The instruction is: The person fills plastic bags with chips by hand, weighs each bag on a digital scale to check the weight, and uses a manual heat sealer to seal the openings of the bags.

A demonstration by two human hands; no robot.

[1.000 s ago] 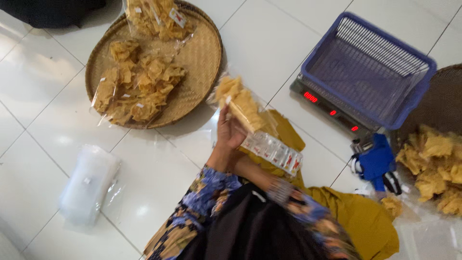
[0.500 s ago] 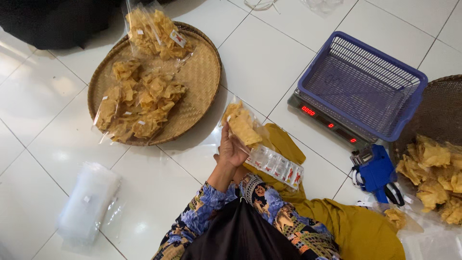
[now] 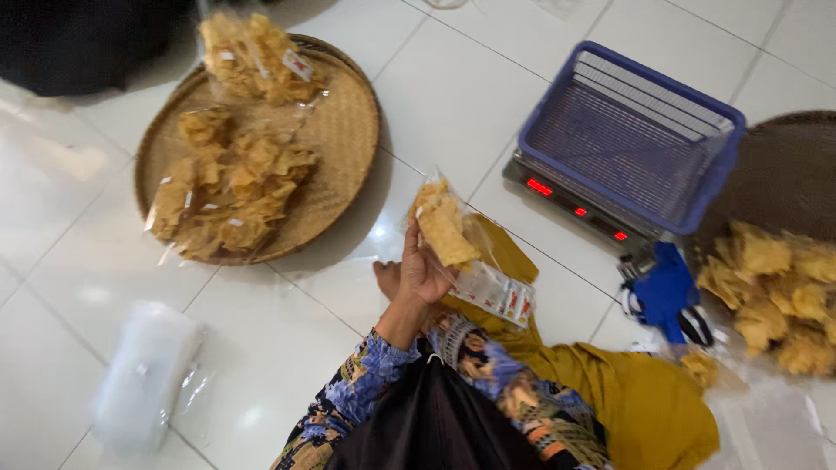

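My left hand (image 3: 424,268) is raised over the white tiled floor and grips a clear plastic bag of yellow chips (image 3: 446,228). The bag's lower end, with a printed label strip (image 3: 498,294), hangs to the right over my yellow garment (image 3: 627,392). My right hand (image 3: 386,279) is mostly hidden behind the left one. Only a few of its fingers show, and I cannot see what they grip.
A round woven tray (image 3: 344,130) with several filled chip bags lies at the upper left. A blue plastic basket (image 3: 636,130) sits on a scale with red digits, a blue tool (image 3: 666,292) beside it. Loose chips (image 3: 775,296) lie at the right, a roll of clear bags (image 3: 144,374) at the lower left.
My hands and the chip bag have stayed close to my lap, the bag drawn slightly nearer. The view has drifted, so the tray and the basket sit a little differently.
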